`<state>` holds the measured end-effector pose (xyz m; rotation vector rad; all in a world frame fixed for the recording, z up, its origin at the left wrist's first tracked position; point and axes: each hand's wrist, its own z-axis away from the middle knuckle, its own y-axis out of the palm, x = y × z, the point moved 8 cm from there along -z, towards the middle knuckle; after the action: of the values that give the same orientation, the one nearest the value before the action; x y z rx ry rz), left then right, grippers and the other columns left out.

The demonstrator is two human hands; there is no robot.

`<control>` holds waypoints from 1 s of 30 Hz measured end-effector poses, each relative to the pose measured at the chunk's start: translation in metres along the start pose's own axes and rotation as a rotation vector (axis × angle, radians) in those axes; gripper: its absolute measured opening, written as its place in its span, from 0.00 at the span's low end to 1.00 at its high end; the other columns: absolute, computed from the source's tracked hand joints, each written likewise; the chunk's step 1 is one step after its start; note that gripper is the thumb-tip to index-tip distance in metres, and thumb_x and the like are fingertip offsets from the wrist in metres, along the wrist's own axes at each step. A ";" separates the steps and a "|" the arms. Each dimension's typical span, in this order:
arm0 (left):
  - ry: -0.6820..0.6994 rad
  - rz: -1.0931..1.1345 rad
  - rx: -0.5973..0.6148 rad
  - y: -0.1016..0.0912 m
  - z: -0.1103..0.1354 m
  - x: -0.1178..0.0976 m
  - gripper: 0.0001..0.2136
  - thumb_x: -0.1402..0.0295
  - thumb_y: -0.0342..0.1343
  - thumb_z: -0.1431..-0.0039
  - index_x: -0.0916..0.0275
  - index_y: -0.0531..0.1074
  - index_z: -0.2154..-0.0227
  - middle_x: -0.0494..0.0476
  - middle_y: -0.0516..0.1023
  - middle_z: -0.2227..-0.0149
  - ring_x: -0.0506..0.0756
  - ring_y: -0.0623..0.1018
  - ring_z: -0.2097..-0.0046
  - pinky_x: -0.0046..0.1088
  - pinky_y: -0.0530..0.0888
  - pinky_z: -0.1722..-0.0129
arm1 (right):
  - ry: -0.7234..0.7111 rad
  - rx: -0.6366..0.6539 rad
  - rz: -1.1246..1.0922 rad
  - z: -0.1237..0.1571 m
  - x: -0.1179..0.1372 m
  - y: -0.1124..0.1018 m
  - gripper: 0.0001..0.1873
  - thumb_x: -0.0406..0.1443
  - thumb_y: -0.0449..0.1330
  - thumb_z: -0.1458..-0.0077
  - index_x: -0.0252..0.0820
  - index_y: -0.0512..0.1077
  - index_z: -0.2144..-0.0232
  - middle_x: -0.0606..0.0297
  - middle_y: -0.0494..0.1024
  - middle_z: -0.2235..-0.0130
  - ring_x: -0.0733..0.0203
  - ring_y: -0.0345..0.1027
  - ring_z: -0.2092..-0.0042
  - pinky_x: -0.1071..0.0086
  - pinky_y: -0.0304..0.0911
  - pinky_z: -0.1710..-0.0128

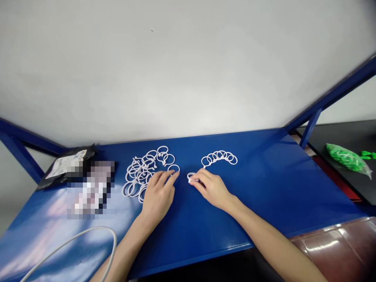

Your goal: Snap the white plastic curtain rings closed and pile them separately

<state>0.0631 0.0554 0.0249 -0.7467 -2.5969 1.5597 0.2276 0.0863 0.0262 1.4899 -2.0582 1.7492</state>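
White rings with small knobbed ends lie in a loose pile on the blue table. My left hand is over the right edge of that pile, palm down with fingers spread, its fingertips close to a single ring. Between thumb and fingers, my right hand pinches one white ring just above the tabletop. Beyond the right hand, several more rings overlap in a curved row.
A black plastic parcel with a white label lies at the table's left, beside a blurred-out item. A pale cable loops across the near left. Farther right, a clear bag of green pieces sits on a dark surface.
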 end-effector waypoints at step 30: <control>-0.268 0.682 0.293 0.016 -0.001 -0.004 0.08 0.65 0.47 0.29 0.59 0.69 0.63 0.49 0.74 0.68 0.50 0.72 0.68 0.27 0.70 0.65 | -0.008 0.032 -0.259 0.002 0.006 0.009 0.06 0.37 0.57 0.31 0.46 0.72 0.54 0.61 0.80 0.51 0.64 0.76 0.64 0.68 0.71 0.62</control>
<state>0.0733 0.0601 0.0129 -1.5969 -2.2944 2.2791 0.2197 0.0800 0.0228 1.6869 -1.7536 1.6856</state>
